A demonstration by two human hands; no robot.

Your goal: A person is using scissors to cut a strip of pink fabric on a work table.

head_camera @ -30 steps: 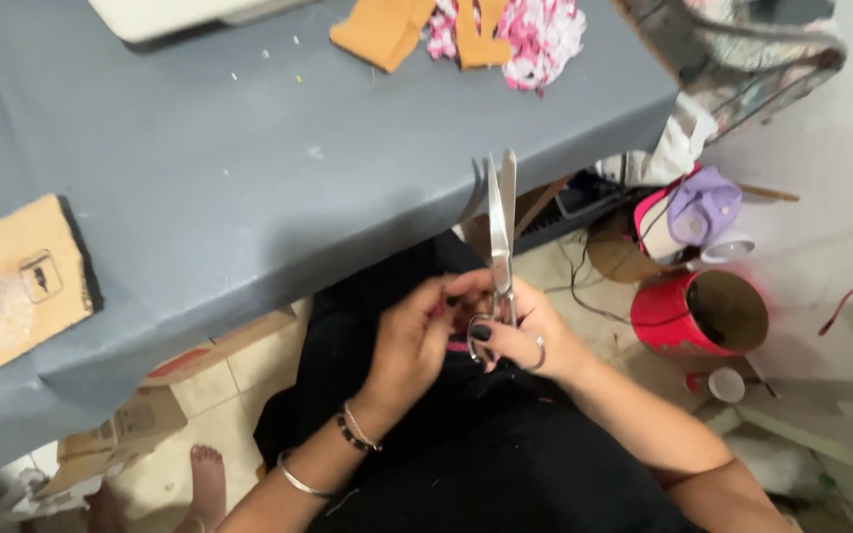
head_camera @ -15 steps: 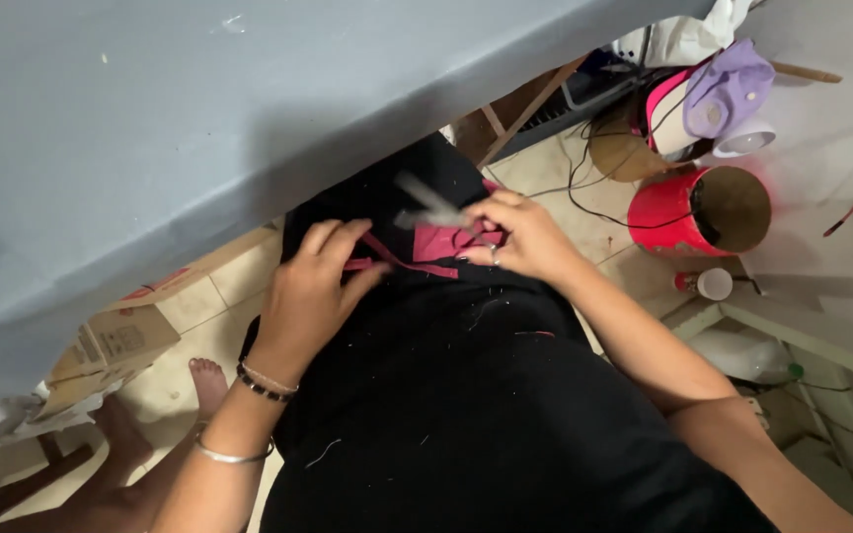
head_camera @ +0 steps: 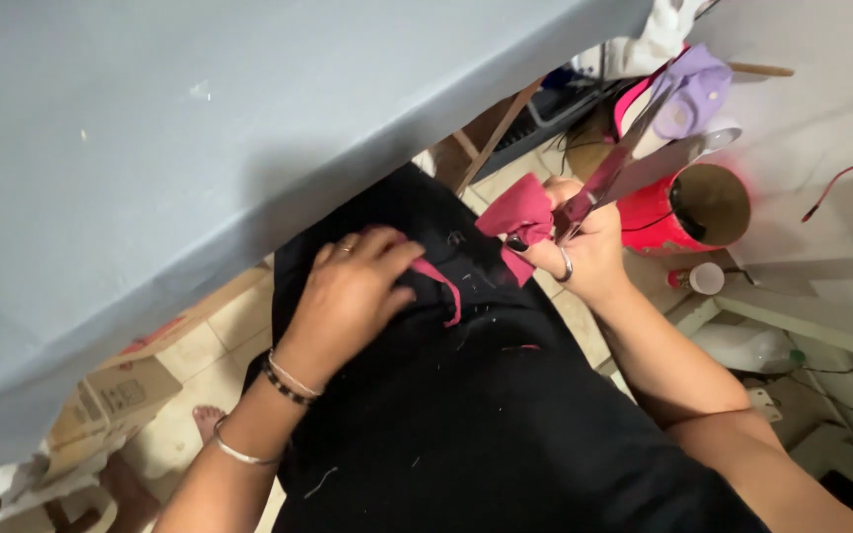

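Your right hand (head_camera: 584, 252) grips scissors (head_camera: 634, 173), blades apart, plus red cloth piece (head_camera: 520, 212), lifted above lap for easy snipping. Your left hand (head_camera: 352, 291) presses flat on red strip (head_camera: 441, 286), pinning it against black cloth (head_camera: 466, 415).

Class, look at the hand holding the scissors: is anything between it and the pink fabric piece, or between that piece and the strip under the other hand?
Nothing visible. The right hand grips the scissors and pinches the pink fabric piece directly. The left hand presses on the pink strip on the black lap; only bare black cloth lies between them.
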